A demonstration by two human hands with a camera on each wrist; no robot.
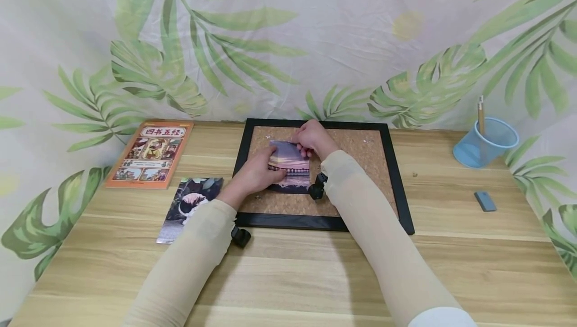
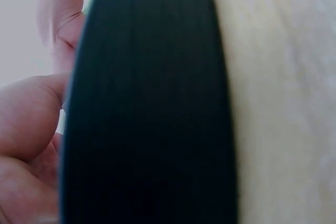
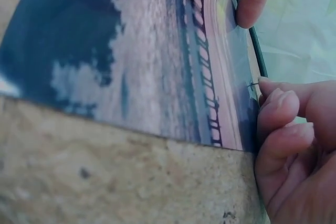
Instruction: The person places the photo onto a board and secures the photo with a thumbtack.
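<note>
A black-framed cork board (image 1: 398, 187) lies flat on the wooden table. On its cork rests a photo (image 1: 290, 164) of a pink sky and a bridge, seen close in the right wrist view as the photo (image 3: 142, 61). My left hand (image 1: 254, 173) lies over the photo's left side, with a thumb on its face and a finger curled at its far edge. My right hand (image 1: 312, 139) is at the photo's upper right corner, its curled fingers (image 3: 286, 124) pinching a thin metal pin (image 3: 253, 83) against the edge. The left wrist view shows only the blurred black frame (image 2: 152, 103) and my fingers (image 2: 26, 129).
An orange book (image 1: 151, 152) and a second picture card (image 1: 191, 207) lie left of the board. A blue mesh cup (image 1: 484, 141) with a pencil and a grey eraser (image 1: 485, 201) sit at the right. A few loose pins (image 1: 367, 140) lie on the cork. Leaf-print cloth hangs behind.
</note>
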